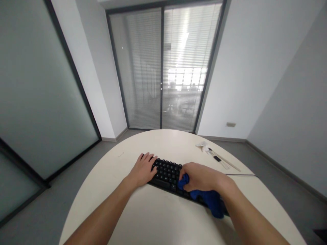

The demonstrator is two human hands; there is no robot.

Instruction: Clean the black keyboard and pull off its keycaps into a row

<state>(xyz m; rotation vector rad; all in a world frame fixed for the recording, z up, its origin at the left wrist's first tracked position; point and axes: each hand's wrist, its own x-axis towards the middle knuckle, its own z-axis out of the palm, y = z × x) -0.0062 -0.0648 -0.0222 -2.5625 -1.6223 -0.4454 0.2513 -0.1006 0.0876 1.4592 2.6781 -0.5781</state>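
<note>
A black keyboard (166, 173) lies at a slant on the pale round table (143, 217). My left hand (144, 169) rests on its left end, palm down, fingers stretched out over the keys. Toward the keyboard's right half, my right hand (200, 177) is closed on a blue cloth (184, 181), which is bunched between thumb and fingers and touches the keys. The loose part of the cloth hangs under the hand over the keyboard's front edge. My right hand and the cloth hide much of the keyboard's right end.
A crumpled white tissue (203, 146), a thin pale stick (230, 164) and a wire-handled item with a black part (217, 159) lie at the table's back right. A dark cable (241, 175) runs to the right edge. A small bent wire (121, 154) lies left.
</note>
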